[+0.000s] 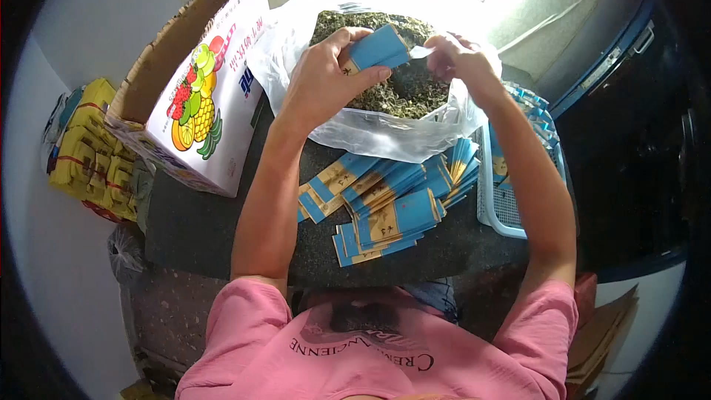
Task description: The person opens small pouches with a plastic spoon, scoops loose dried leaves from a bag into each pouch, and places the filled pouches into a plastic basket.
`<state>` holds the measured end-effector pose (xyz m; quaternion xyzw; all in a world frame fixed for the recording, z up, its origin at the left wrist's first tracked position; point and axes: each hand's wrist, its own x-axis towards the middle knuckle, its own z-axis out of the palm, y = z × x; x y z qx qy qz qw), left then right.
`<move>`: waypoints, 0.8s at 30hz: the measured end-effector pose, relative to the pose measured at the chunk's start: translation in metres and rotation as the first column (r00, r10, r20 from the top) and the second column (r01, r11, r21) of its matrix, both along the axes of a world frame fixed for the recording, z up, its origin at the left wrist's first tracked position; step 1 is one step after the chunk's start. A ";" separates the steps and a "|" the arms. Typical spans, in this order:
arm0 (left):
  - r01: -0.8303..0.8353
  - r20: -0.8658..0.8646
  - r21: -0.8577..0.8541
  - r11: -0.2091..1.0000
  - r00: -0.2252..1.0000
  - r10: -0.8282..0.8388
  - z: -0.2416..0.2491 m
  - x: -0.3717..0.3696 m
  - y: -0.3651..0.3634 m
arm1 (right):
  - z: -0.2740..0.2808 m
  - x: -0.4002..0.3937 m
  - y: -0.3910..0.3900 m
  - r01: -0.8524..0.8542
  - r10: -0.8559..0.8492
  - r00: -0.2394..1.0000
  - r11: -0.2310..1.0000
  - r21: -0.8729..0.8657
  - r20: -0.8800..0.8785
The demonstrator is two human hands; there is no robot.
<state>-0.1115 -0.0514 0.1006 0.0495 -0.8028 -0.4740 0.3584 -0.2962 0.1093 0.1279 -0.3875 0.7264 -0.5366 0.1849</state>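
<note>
Over leaves [404, 104], blue packet [379, 50], lengthwise toward right hand [465, 65]

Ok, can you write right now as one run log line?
left hand: holds blue-and-tan packet | right hand: pinches pale item at packet's end | below: plastic bag, dried leaves | nearer person: packet pile

From here I see a dark surface [200, 233]. On it, a tall open carton [204, 96] stands at left, a plastic bag [385, 137] of dried leaves [415, 104] at the far middle, blue-and-tan packets [396, 218] piled nearer, and a light-blue basket [503, 215] at right.
</note>
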 end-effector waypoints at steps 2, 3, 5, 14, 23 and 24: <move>-0.019 0.016 -0.016 1.000 1.000 0.020 0.001 0.001 0.000 | 0.014 0.000 0.005 0.021 -0.021 1.000 1.000 -0.001 -0.019; -0.046 0.049 -0.031 0.998 0.998 0.048 0.001 0.001 0.000 | 0.019 -0.005 0.009 -0.044 0.042 0.998 0.998 -0.038 -0.053; -0.077 0.081 -0.045 0.996 0.993 0.080 0.000 0.001 -0.001 | 0.027 -0.008 0.014 -0.115 0.108 0.990 0.991 -0.070 -0.090; -0.085 0.045 -0.102 0.991 0.995 0.090 -0.010 -0.008 0.002 | 0.039 0.018 0.008 -0.277 0.292 0.920 0.956 0.094 -0.262; 0.013 0.009 0.048 0.999 1.000 -0.014 -0.009 -0.009 0.003 | 0.052 0.038 0.023 -0.279 0.193 0.615 0.960 0.018 -0.764; 0.020 -0.005 0.059 0.998 1.000 -0.020 -0.010 -0.010 0.002 | 0.050 0.029 0.024 -0.310 0.151 0.618 0.949 -0.063 -0.771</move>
